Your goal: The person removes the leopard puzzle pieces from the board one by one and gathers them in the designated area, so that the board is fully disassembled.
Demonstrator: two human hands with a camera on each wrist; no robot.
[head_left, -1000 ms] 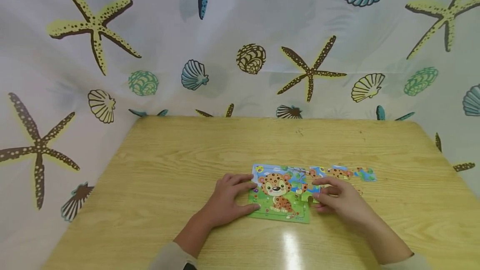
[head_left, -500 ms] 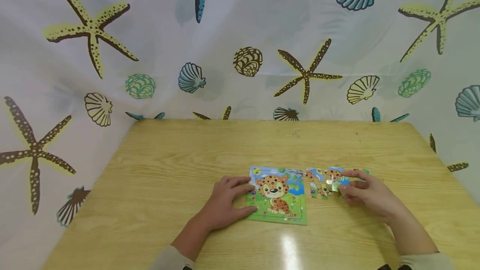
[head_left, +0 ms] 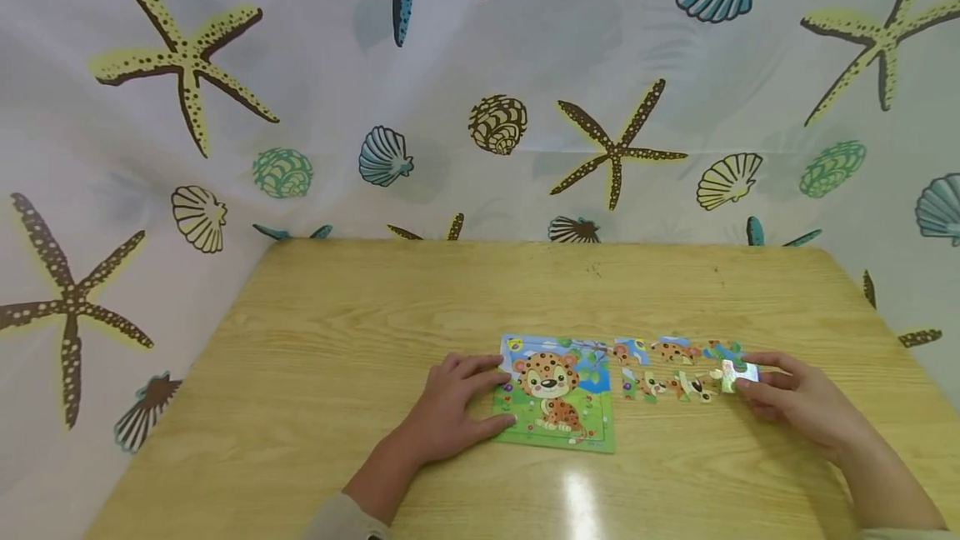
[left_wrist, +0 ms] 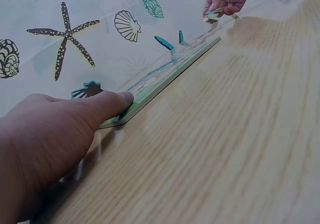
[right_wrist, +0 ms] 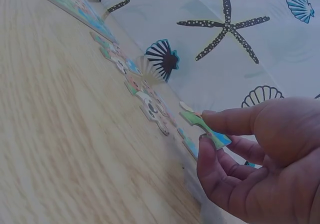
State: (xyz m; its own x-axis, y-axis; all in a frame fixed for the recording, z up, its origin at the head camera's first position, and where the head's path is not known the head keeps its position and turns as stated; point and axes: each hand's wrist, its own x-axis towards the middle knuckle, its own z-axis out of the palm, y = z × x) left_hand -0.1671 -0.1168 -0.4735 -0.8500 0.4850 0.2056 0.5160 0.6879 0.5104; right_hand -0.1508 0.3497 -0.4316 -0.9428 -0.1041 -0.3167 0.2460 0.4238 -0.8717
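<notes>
On the wooden table lies a square puzzle board (head_left: 553, 398) with a spotted leopard cub picture. My left hand (head_left: 456, 408) rests on its left edge, fingers spread, and the thumb presses the board's rim, as the left wrist view shows. To the right of the board, my right hand (head_left: 806, 402) pinches a jigsaw piece (right_wrist: 216, 134) between thumb and fingers. This piece is green and blue, held tilted just above the table at the right end of the loose pieces. In the head view it catches a bright glare, so its picture is washed out there.
Several loose jigsaw pieces lie in two rows right of the board, an upper row (head_left: 675, 350) and a lower row (head_left: 652, 387). A pale curtain (head_left: 450, 65) with starfish and shells hangs behind the wooden table (head_left: 360, 298).
My right hand has carried the jigsaw piece rightward, from over the board's right edge, past the loose pieces, to their far right end. My left hand has stayed on the board.
</notes>
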